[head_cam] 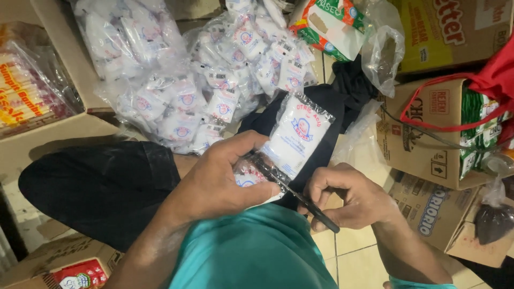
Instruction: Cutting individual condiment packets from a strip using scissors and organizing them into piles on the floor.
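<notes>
Two hands on it: left hand (222, 179) pinches the floppy, light sachet strip (292, 142) beside the seam, right hand's (350, 195) fingers curled round scissors (300, 195).

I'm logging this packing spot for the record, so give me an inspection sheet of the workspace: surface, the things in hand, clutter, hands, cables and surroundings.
Surface: tiled floor, pale, mostly covered by goods.
Things in hand: strip of white sachets, joined in a row; scissors with blades at the seam between two sachets.
Clutter: pile of white sachets in clear plastic; black cloth under the strip; empty clear bag.
Hands: left hand grips the strip from above; right hand holds the scissors by the handles.
Cables: thin dark cord across a box; what it joins cannot be told.
Surroundings: cardboard boxes on both sides; red bag on the right.
</notes>
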